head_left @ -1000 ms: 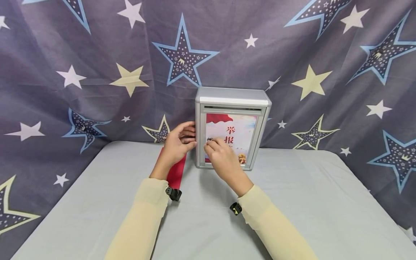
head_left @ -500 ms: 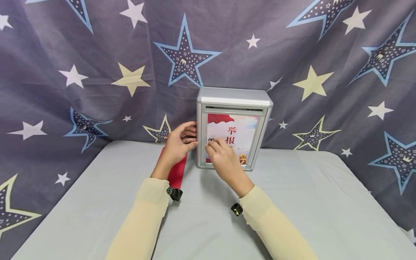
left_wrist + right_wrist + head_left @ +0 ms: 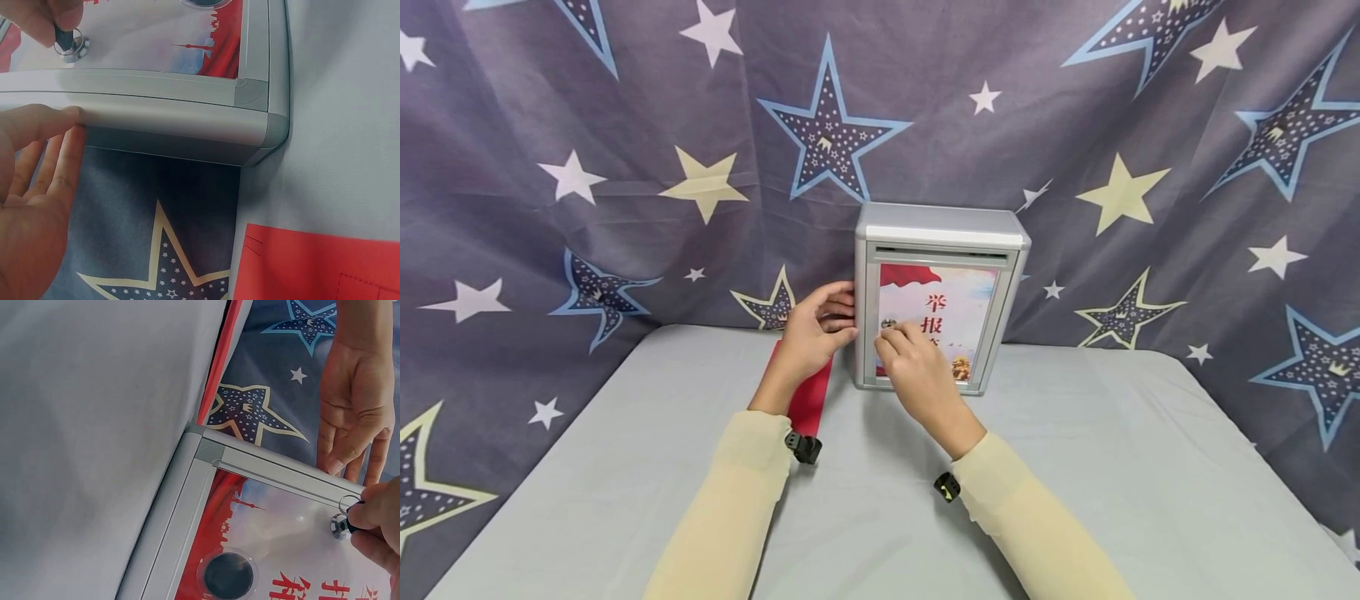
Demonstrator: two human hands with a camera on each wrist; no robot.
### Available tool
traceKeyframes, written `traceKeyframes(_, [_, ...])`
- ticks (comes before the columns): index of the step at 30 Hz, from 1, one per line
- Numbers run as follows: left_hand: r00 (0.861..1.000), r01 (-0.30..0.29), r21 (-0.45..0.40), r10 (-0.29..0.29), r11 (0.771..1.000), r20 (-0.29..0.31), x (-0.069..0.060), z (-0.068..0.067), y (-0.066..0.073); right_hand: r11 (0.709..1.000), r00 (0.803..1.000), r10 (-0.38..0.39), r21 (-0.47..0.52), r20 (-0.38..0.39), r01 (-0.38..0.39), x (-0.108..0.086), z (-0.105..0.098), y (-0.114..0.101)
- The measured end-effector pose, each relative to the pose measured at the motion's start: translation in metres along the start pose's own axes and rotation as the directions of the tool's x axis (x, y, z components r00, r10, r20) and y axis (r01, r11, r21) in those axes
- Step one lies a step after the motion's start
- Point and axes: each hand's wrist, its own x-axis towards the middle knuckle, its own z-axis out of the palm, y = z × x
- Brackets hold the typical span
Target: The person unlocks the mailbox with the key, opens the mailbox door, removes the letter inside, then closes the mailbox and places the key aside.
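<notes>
A silver-grey metal box (image 3: 942,222) stands upright against the back cloth, with a slot along its top and a printed panel with red characters. My right hand (image 3: 919,368) pinches a black-headed key (image 3: 63,39), which sits in the round chrome lock (image 3: 338,526) at the panel's left side. A thin metal ring (image 3: 347,501) hangs on the key. On the box's left side rests my left hand (image 3: 808,329), fingers straight along the side and thumb at the front edge. The key's blade is hidden.
A flat red envelope (image 3: 312,262) lies on the table left of the box, partly under my left forearm. Behind stands a dark star-patterned cloth (image 3: 647,108). The table (image 3: 1097,467) has a pale grey cover.
The head view has shifted slightly. Both hands stay in nearly the same places, and a little more of the lock shows above the right fingers.
</notes>
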Motion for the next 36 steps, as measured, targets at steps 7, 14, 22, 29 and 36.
traceKeyframes(7, [1.0, 0.009, 0.017, -0.009, 1.0, 0.002, 0.0002, -0.0008, -0.0014, 1.0, 1.0, 0.002, -0.007, -0.02, -0.002, -0.001, 0.0014, -0.0014])
traceKeyframes(14, [1.0, 0.002, 0.01, -0.002, 1.0, -0.002, 0.0005, 0.0006, -0.0013, 1.0, 0.999, 0.004, 0.0, -0.04, -0.004, -0.0036, 0.0027, -0.0017])
traceKeyframes(22, [1.0, 0.007, 0.006, -0.007, 1.0, 0.0, 0.0004, -0.0001, -0.0001, 1.0, 0.998, -0.001, -0.006, -0.061, 0.0, -0.0049, 0.0019, -0.0041])
traceKeyframes(29, [1.0, 0.01, 0.01, -0.01, 1.0, -0.002, 0.0003, 0.0, 0.0005, 1.0, 0.997, -0.016, 0.019, -0.069, 0.017, -0.0066, 0.0003, -0.0032])
traceKeyframes(36, [1.0, 0.001, 0.007, -0.001, 1.0, -0.007, 0.0011, 0.0, -0.0005, 0.999, 0.996, -0.034, 0.032, -0.083, 0.036, -0.0083, -0.0035, -0.0027])
